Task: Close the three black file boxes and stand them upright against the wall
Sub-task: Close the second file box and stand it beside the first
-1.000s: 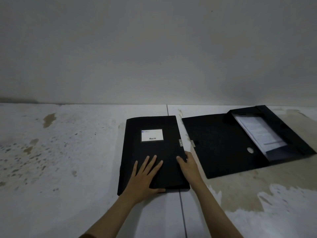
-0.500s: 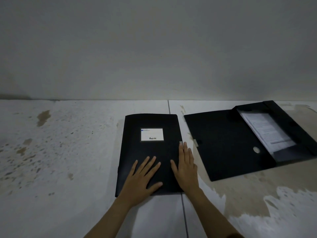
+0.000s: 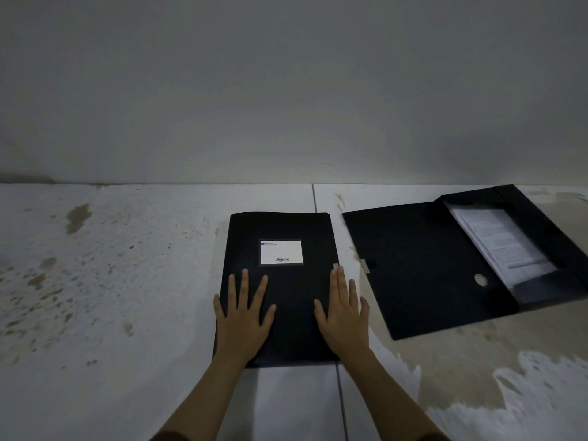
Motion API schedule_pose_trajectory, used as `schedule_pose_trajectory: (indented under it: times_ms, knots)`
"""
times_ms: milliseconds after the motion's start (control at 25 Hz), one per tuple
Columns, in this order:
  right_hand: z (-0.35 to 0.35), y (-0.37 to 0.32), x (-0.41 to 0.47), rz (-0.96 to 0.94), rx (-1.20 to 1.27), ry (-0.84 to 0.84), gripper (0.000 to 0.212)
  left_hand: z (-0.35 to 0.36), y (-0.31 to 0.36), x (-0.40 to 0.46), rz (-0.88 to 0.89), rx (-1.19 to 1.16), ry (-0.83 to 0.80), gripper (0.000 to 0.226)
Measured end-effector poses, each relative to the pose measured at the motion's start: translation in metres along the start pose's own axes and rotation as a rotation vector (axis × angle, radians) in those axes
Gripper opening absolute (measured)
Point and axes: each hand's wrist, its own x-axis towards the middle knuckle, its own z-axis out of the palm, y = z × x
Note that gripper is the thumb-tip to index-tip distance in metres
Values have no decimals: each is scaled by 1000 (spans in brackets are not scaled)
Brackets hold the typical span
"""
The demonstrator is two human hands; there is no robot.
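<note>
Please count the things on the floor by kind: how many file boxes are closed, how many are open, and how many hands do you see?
Closed file box: 1
Open file box, with papers inside: 1
Hands, left hand and right hand, both flat on the closed box: 2
Total: 4

A stained, tiled floor (image 3: 127,281) carries two black file boxes: a closed file box (image 3: 280,288) lies flat, an open file box (image 3: 423,268) beside it, apparently holding papers (image 3: 496,243).
</note>
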Motion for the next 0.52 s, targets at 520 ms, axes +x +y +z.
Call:
schedule_pose_trajectory:
  times_ms: [520]
  knots:
    - [-1,-4,-5,18,210,44,75,-30,-17,-15,-249,-746,-97,94]
